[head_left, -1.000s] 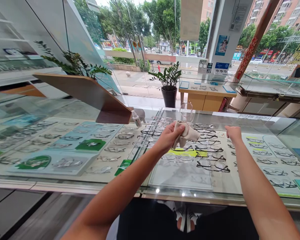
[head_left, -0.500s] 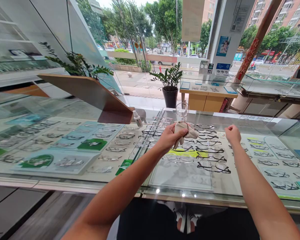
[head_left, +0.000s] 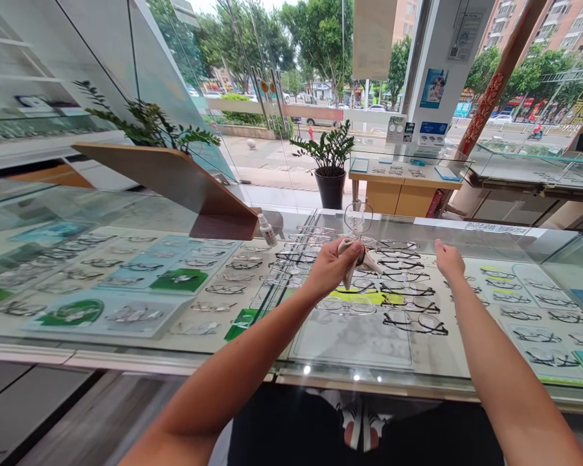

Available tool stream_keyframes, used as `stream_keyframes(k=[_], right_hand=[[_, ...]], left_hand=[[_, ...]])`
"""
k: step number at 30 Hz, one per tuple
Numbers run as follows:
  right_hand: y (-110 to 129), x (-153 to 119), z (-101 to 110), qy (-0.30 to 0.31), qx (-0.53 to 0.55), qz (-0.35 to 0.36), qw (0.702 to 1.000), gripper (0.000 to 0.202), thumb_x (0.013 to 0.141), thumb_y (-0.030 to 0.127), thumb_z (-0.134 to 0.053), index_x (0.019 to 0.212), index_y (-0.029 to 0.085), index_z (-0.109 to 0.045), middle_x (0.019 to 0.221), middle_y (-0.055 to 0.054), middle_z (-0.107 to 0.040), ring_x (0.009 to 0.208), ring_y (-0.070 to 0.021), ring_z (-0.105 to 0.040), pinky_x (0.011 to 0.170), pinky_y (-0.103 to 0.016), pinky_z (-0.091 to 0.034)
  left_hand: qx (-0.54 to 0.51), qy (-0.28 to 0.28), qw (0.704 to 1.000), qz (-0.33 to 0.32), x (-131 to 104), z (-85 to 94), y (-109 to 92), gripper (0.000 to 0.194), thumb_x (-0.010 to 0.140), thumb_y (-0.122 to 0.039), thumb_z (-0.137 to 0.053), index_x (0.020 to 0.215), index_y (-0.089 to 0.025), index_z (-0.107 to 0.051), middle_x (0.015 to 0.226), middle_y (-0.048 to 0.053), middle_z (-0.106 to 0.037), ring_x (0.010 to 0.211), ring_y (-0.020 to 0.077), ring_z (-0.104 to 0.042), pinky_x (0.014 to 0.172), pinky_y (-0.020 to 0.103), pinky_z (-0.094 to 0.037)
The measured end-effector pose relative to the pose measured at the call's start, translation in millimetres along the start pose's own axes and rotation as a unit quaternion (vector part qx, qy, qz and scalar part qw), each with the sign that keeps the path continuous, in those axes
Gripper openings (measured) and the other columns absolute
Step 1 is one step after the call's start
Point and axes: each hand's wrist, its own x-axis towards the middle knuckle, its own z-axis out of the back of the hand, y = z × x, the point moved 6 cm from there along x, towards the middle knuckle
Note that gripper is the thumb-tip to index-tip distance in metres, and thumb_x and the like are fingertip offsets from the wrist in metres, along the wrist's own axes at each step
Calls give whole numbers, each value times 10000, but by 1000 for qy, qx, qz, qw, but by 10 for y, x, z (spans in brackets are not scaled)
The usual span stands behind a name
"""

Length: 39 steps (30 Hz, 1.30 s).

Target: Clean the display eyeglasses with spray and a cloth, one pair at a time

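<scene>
A thin-rimmed pair of glasses (head_left: 358,215) is held up above the glass counter (head_left: 369,382), one round lens rising clear of the left hand (head_left: 331,262). The fingers of that hand pinch a pale cloth (head_left: 348,278) bunched around the lower part of the frame (the other lens is mostly hidden there). The right hand (head_left: 449,260) is raised over the counter, apart from the left; its fingers are curled inward, though I cannot tell whether they grasp anything. Dark-framed spectacles (head_left: 415,325) lie in a column between and below the two hands, beside a yellow strip (head_left: 354,297). Left of the left hand stands a small spray bottle (head_left: 267,230), near the end of a slanting wooden board (head_left: 175,184). Farther out, a potted plant (head_left: 330,189) stands beyond the counter.
</scene>
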Motion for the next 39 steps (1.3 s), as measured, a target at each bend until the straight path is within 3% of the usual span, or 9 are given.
stream_keyframes(k=[7, 13, 14, 17, 21, 25, 32, 35, 39], right_hand=[[98, 3, 103, -33, 56, 30, 997, 263, 982, 325, -403, 768, 244, -534, 723, -45, -561, 702, -226, -463, 712, -336, -350], [626, -376, 138, 32, 142, 145, 979, 575, 1000, 691, -427, 630, 252, -444, 559, 20, -439, 572, -167, -392, 608, -315, -316], [742, -514, 118, 53, 169, 168, 970, 640, 972, 777, -402, 605, 252, -415, 546, 31, -400, 550, -151, -362, 587, -310, -313], [1108, -1010, 36, 182, 345, 253, 885, 681, 836, 866, -571, 594, 236, -476, 542, 53, -371, 533, -116, -318, 548, -296, -302], [1288, -1427, -52, 287, 431, 231, 824, 497, 762, 697, -805, 889, 217, -769, 727, 16, -635, 614, -117, -482, 595, -282, -416], [1264, -1467, -122, 287, 465, 209, 811, 354, 733, 562, -883, 852, 235, -818, 857, -4, -725, 799, -153, -624, 817, -322, -523], [1239, -1519, -320, 363, 536, 137, 750, 319, 669, 518, -946, 831, 264, -841, 1063, -31, -814, 1095, -221, -701, 1043, -378, -532], [1266, -1577, -321, 383, 548, 123, 733, 301, 666, 500, -952, 811, 260, -840, 1087, -40, -829, 1106, -231, -714, 1046, -381, -540], [1264, -1588, -319, 388, 575, 86, 715, 306, 620, 479, -983, 774, 268, -823, 1009, -29, -832, 912, -194, -731, 903, -356, -598]], left_hand=[[0, 51, 999, 11, -12, -94, -1, 633, 808, -783, -705, 848, -152, -742, 753, 52, -737, 753, 178, -680, 742, 291, -502], [11, 69, 998, 6, -53, -138, -14, 637, 823, -781, -689, 903, -151, -741, 842, 57, -737, 730, 148, -612, 717, 271, -472], [18, 73, 997, 5, -63, -146, -20, 636, 830, -779, -682, 916, -151, -739, 833, 51, -721, 710, 139, -589, 698, 267, -461], [45, 107, 993, -1, -100, -195, -50, 623, 860, -763, -658, 956, -152, -732, 823, 40, -675, 692, 129, -545, 658, 258, -436], [60, 141, 988, -5, -149, -238, -80, 538, 886, -690, -685, 916, -153, -689, 812, 25, -629, 719, 122, -533, 661, 241, -427], [55, 154, 986, 31, -184, -242, -29, 495, 846, -621, -766, 941, -145, -670, 753, 2, -607, 664, 105, -507, 610, 225, -406], [71, 117, 988, 66, -220, -251, -8, 452, 753, -510, -835, 937, -124, -687, 722, 0, -623, 633, 102, -501, 589, 229, -398], [84, 104, 988, 74, -225, -258, -3, 460, 739, -525, -829, 930, -126, -703, 728, 0, -629, 637, 108, -512, 618, 244, -424], [80, 129, 986, 63, -226, -285, -1, 555, 797, -667, -754, 914, -128, -704, 777, 27, -649, 658, 115, -523, 634, 249, -448]])
